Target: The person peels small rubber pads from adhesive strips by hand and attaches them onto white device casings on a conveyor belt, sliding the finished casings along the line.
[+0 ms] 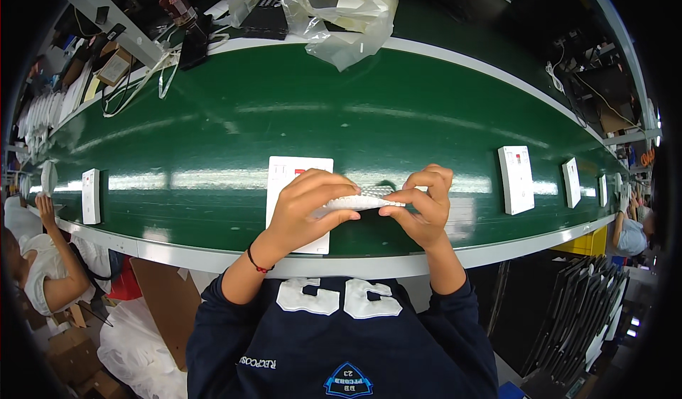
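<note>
Both my hands hold a thin white pouch point(355, 201) with a bubbly, see-through upper layer, like bubble wrap, above the near side of the green table. My left hand point(309, 204) pinches its left end between thumb and fingers. At the right end, my right hand point(424, 204) grips the edge with thumb and fingertips. What lies inside the pouch, if anything, I cannot make out. Partly covered by my left hand, a flat white box point(281, 179) with a small red mark rests on the table.
More white boxes lie along the green belt-like table point(398, 136): one at the left point(91, 197) and several at the right point(517, 180). Plastic bags point(348, 23) and a bottle point(175, 5) stand beyond the far edge. Another person point(53, 264) works at the left; black panels point(575, 314) stand lower right.
</note>
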`<state>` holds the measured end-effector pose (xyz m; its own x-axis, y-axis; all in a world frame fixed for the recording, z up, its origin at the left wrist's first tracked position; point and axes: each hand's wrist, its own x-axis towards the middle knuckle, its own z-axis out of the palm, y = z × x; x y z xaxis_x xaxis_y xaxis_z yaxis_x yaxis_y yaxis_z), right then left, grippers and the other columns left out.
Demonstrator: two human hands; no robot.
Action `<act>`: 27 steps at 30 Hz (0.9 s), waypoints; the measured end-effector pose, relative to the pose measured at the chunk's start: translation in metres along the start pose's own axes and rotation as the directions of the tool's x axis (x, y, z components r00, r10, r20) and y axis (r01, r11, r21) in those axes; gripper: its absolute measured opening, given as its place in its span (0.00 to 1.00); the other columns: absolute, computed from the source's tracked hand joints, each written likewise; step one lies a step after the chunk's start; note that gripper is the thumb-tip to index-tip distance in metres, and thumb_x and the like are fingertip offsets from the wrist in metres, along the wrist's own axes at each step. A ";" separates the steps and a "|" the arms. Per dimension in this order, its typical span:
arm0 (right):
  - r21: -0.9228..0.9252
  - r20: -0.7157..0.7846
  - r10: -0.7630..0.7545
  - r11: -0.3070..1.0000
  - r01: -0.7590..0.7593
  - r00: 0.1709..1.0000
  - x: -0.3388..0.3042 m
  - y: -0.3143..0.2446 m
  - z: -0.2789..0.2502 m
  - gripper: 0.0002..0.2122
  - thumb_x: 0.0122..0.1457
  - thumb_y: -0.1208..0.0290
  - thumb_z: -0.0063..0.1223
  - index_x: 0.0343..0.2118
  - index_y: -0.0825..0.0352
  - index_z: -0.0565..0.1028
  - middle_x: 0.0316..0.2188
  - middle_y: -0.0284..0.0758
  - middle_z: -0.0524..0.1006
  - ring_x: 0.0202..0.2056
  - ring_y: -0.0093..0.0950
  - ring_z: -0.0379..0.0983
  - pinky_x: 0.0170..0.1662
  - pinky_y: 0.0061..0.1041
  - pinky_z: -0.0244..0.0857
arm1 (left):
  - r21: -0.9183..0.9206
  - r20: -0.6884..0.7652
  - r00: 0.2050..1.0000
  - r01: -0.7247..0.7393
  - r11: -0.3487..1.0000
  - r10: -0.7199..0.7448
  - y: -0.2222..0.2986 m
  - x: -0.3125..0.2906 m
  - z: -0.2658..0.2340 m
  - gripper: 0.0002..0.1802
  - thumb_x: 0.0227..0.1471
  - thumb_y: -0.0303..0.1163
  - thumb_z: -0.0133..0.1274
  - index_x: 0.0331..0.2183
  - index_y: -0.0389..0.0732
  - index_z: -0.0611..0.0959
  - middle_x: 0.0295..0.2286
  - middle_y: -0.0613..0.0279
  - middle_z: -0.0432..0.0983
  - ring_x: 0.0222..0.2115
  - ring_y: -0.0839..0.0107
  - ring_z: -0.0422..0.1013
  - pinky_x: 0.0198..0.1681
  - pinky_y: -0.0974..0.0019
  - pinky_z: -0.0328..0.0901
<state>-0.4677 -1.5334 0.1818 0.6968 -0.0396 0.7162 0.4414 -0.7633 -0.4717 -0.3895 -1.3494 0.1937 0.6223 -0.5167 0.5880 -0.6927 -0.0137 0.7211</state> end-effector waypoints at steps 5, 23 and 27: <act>0.119 0.005 0.005 0.993 -0.006 1.000 0.001 -0.006 0.003 0.06 0.38 0.69 0.64 0.19 0.60 0.76 0.26 0.26 0.68 0.30 0.26 0.58 0.38 0.25 0.55 | -0.100 -0.007 0.995 0.098 0.990 -0.099 0.003 -0.003 -0.004 0.10 0.31 0.22 0.63 0.24 0.39 0.83 0.17 0.68 0.73 0.15 0.78 0.62 0.20 0.77 0.56; 0.508 0.101 0.091 0.852 -0.130 0.991 -0.005 -0.011 0.007 0.07 0.37 0.77 0.64 0.19 0.67 0.75 0.15 0.28 0.68 0.19 0.23 0.58 0.26 0.19 0.54 | -0.107 0.069 0.982 0.181 0.978 -0.174 0.018 -0.013 -0.008 0.07 0.31 0.22 0.63 0.21 0.40 0.82 0.13 0.69 0.70 0.13 0.80 0.60 0.16 0.78 0.53; 0.547 0.135 0.131 0.816 -0.184 0.982 -0.010 -0.012 0.008 0.06 0.38 0.77 0.63 0.20 0.67 0.76 0.14 0.28 0.67 0.18 0.22 0.57 0.24 0.19 0.53 | -0.158 0.246 0.918 0.353 0.922 -0.310 0.013 -0.008 -0.013 0.07 0.32 0.23 0.62 0.22 0.39 0.82 0.15 0.67 0.71 0.15 0.79 0.61 0.19 0.77 0.56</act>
<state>-0.4752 -1.5187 0.1766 0.8183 -0.0518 0.5725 0.5419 -0.2629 -0.7983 -0.3986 -1.3345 0.2032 0.6962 -0.6811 0.2266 -0.3616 -0.0601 0.9304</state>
